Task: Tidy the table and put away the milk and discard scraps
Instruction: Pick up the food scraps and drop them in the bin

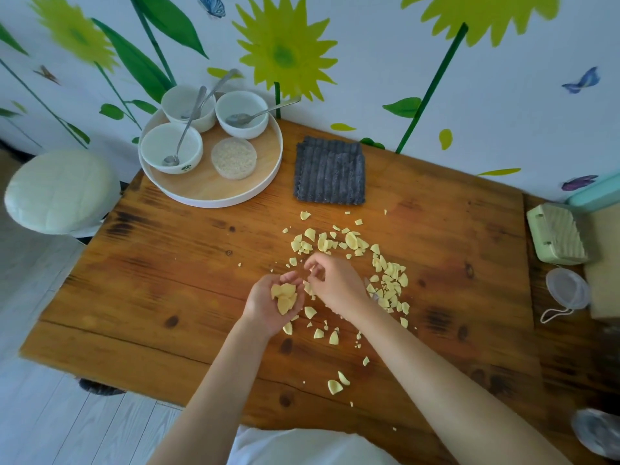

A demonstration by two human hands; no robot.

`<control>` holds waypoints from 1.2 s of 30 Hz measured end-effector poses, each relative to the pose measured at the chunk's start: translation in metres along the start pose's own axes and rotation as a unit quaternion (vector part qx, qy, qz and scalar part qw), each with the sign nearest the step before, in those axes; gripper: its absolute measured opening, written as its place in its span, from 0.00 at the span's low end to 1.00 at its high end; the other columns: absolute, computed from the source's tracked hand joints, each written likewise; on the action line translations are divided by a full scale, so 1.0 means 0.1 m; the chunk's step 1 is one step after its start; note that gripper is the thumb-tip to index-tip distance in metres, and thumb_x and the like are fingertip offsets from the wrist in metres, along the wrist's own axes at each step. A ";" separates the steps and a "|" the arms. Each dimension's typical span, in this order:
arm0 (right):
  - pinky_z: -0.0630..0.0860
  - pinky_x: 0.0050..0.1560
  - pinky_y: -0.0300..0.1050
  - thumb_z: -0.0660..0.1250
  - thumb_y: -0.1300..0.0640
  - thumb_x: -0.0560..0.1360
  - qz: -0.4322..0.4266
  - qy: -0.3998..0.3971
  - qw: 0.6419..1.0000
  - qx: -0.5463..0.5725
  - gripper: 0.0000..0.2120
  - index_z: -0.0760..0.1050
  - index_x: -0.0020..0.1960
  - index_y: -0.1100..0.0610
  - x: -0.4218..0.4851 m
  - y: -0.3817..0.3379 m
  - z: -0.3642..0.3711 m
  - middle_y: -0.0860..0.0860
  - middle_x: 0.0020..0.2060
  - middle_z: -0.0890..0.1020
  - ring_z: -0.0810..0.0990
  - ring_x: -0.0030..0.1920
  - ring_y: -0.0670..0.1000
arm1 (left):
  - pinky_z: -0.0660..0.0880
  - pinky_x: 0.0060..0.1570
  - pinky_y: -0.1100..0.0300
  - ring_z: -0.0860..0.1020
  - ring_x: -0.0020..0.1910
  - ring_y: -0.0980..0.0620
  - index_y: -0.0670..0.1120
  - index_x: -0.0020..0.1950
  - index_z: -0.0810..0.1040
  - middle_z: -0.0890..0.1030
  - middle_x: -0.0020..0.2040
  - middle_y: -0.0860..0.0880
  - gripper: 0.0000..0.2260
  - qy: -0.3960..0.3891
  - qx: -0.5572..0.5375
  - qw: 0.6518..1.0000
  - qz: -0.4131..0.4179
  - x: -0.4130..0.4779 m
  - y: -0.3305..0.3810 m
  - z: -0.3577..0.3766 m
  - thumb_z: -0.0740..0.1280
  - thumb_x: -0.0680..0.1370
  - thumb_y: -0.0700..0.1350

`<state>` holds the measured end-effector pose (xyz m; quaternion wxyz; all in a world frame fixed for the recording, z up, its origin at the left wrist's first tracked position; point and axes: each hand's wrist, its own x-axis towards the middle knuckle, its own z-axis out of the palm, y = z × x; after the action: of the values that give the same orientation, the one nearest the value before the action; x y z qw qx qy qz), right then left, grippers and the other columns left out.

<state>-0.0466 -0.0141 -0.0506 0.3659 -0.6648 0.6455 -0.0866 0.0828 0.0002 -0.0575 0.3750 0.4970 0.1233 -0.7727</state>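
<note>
Pale yellow scraps (389, 283) lie scattered over the middle of the wooden table (161, 270). My left hand (273, 305) is cupped palm up just above the table and holds a small pile of these scraps. Right beside it, my right hand (330, 281) has its fingers curled and pinches a small scrap at the fingertips. More scraps lie in front of both hands, to the right, and nearer the table's front edge. No milk container is in view.
A round tray (214, 193) at the back left carries three white bowls with spoons and a clear tub of grains. A folded grey cloth (330, 171) lies beside it. A green box (557, 234) and a clear lid (567, 288) sit far right. A padded stool (60, 191) stands left.
</note>
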 end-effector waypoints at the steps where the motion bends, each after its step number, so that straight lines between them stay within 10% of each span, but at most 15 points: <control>1: 0.73 0.32 0.39 0.64 0.59 0.76 0.027 0.008 0.999 -0.015 0.08 0.76 0.54 0.53 0.02 0.03 0.04 0.46 0.46 0.80 0.75 0.34 0.42 | 0.78 0.33 0.62 0.76 0.37 0.50 0.40 0.42 0.76 0.80 0.34 0.44 0.14 0.007 -0.010 1.000 -0.002 -0.01 0.01 -0.03 0.53 0.79 0.40; 10: 0.69 0.38 0.43 0.66 0.51 0.75 0.112 0.025 0.988 -0.104 0.08 0.67 0.44 0.52 0.01 0.01 0.39 0.48 0.48 0.75 0.73 0.42 0.49 | 0.75 0.36 0.61 0.76 0.38 0.50 0.40 0.44 0.75 0.77 0.40 0.44 0.14 0.043 -0.016 0.999 0.026 -0.12 0.14 -0.26 0.51 0.79 0.40; 19: 0.74 0.41 0.42 0.67 0.52 0.73 -0.013 0.037 0.990 0.135 0.06 0.73 0.45 0.54 -0.08 -0.43 0.30 0.48 0.41 0.78 0.74 0.37 0.44 | 0.77 0.39 0.57 0.75 0.41 0.48 0.40 0.46 0.75 0.77 0.42 0.42 0.15 0.003 0.059 0.998 0.008 -0.09 0.29 -0.28 0.50 0.81 0.39; 31: 0.69 0.41 0.41 0.69 0.52 0.73 0.064 -0.030 0.991 -0.117 0.06 0.71 0.42 0.51 -0.23 -0.22 0.69 0.46 0.43 0.71 0.72 0.41 0.47 | 0.77 0.39 0.59 0.77 0.41 0.50 0.42 0.49 0.77 0.79 0.43 0.45 0.14 0.027 0.103 0.994 0.034 0.01 0.49 -0.47 0.51 0.81 0.39; 36: 0.75 0.40 0.43 0.69 0.54 0.72 0.098 -0.011 0.988 0.116 0.05 0.75 0.39 0.54 -0.17 -0.31 0.57 0.47 0.37 0.78 0.75 0.35 0.46 | 0.75 0.42 0.57 0.77 0.43 0.49 0.43 0.48 0.78 0.79 0.45 0.44 0.15 0.017 0.103 0.994 0.026 0.01 0.46 -0.47 0.51 0.80 0.41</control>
<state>0.0088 0.0198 -0.0673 0.4546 -0.5523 0.6888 -0.1177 0.1470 -0.0059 -0.0726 0.3402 0.5493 0.0367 -0.7624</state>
